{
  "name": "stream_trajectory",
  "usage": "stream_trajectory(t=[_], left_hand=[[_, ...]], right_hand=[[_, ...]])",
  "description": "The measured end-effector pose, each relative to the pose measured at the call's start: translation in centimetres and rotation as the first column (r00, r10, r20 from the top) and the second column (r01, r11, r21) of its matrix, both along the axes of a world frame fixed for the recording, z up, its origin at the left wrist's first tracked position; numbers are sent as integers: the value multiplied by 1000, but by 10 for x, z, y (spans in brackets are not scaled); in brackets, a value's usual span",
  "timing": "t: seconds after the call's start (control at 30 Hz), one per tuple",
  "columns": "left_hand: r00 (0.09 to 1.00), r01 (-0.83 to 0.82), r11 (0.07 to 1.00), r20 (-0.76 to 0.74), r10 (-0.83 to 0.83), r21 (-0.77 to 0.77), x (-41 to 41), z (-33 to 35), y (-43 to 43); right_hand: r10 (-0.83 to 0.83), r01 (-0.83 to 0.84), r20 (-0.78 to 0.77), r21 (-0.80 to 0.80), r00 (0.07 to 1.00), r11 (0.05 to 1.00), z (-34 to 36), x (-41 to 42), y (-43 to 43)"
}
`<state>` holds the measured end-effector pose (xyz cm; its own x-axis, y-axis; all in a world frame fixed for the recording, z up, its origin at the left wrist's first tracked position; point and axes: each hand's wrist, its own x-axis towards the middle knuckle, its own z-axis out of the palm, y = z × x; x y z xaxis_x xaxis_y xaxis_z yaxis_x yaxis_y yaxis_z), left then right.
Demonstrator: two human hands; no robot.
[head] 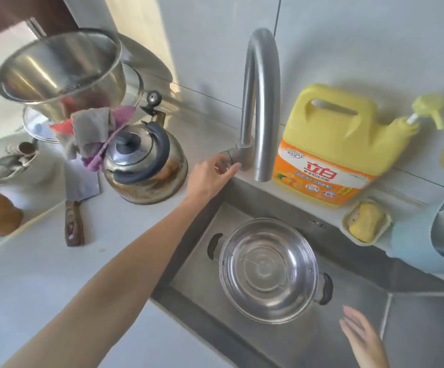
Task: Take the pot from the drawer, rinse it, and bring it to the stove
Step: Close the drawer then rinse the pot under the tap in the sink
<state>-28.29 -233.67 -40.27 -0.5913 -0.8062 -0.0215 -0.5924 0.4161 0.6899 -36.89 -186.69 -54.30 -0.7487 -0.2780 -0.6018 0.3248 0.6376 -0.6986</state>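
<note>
A steel pot (pixel 268 269) with two black handles sits upright in the steel sink (pixel 414 322), below and in front of the spout of the grey tap (pixel 262 102). No water runs from the spout. My left hand (pixel 214 173) reaches across the counter and its fingers close around the tap's lever (pixel 228 155) at the base. My right hand (pixel 361 338) hovers open over the sink, just right of the pot and apart from it.
A steel kettle (pixel 146 166) stands left of the tap, with cloths (pixel 96 134) hanging under a steel colander (pixel 61 73). A cleaver (pixel 78 197) lies on the counter. A yellow detergent jug (pixel 340 144) and a soap dish (pixel 365 221) line the sink's back edge.
</note>
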Motion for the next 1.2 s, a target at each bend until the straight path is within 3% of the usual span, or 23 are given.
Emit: stream_trajectory(t=[0.17, 0.27, 0.43, 0.57, 0.63, 0.7, 0.77, 0.87, 0.97, 1.2], left_hand=[[990, -25, 999, -140, 29, 31, -8, -13, -2], [969, -48, 994, -236, 71, 98, -1, -26, -7], [957, 23, 981, -287, 34, 194, 6, -40, -13], [947, -8, 971, -311, 84, 239, 29, -59, 12], [983, -39, 973, -168, 78, 226, 59, -89, 34], [993, 4, 969, 116, -34, 246, 87, -126, 49], [921, 2, 931, 361, -144, 366, 102, -160, 53], [844, -61, 866, 489, -221, 497, 96, -190, 50], [852, 35, 882, 447, -272, 470, 88, -209, 50], [971, 115, 878, 136, -199, 465, 116, -188, 53]], right_hand=[[96, -93, -33, 84, 995, 992, 6, 6, 3], [139, -141, 24, 129, 990, 982, -4, 0, 12], [30, -51, 148, 139, 989, 989, -21, 0, 24], [-28, 16, 137, 86, 990, 996, -21, -8, 16], [-36, 33, 109, 23, 993, 999, -15, -18, 0], [7, -4, 90, -33, 996, 999, -11, -30, -23], [80, -77, 82, -42, 993, 996, -14, -42, -44], [186, -189, 66, 38, 980, 981, -27, -54, -64], [307, -309, 37, 89, 951, 947, -40, -62, -68], [299, -299, 15, -4, 954, 954, -23, -60, -57]])
